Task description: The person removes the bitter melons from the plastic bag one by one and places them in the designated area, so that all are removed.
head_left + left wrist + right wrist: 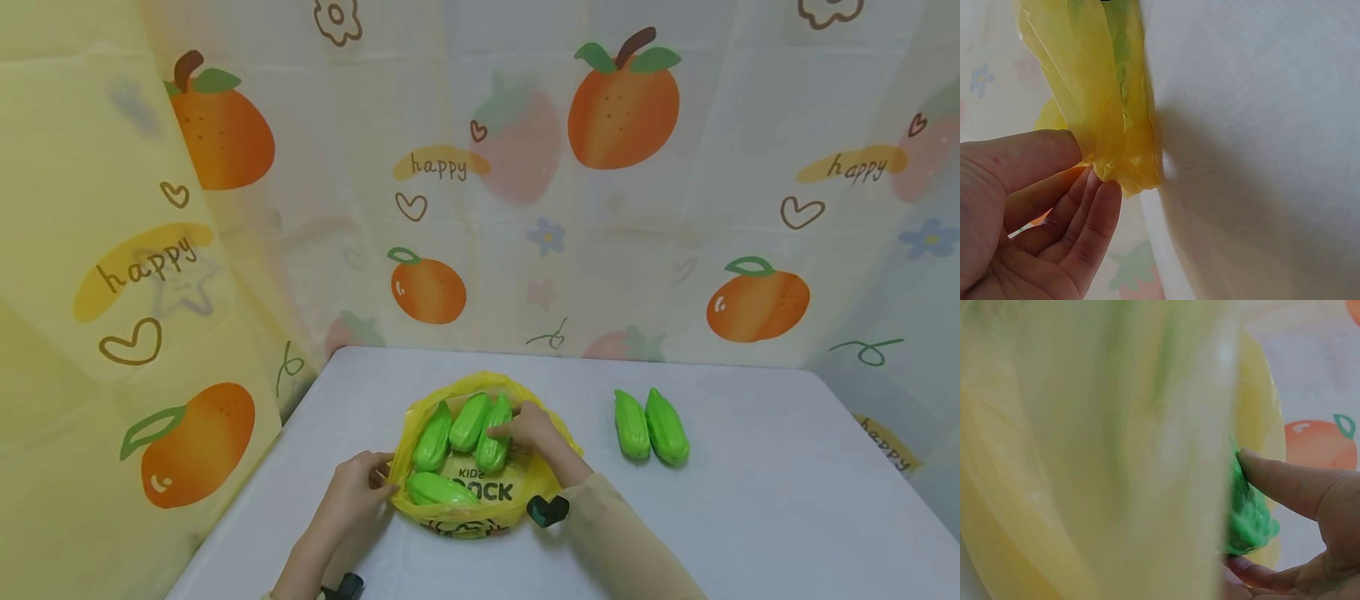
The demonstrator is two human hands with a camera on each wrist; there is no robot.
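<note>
Head view: right hand (531, 427) grips a green vegetable (491, 454) inside the yellow bag (535, 477)

The gripped vegetable lies in the right half of the bag, its long axis running roughly away from the person, the far tip leaning slightly right. The right hand, reaching in over the bag's right side, is clearly the nearer one; its thumb and fingers pinch the vegetable from opposite sides. Whether the vegetable touches the bag's floor I cannot tell. At the bag's left rim, the left hand (360, 483) pinches the yellow plastic between thumb and fingers. Three other green vegetables (470, 425) lie in the bag: two left of the gripped one, pointing much the same way, and one along the bag's near side, its long axis side to side. Right of the bag and apart from it, a pair of vegetables (667, 429) lies on the white table (757, 467), far tips leaning left, nearer the right hand than the left.
</note>
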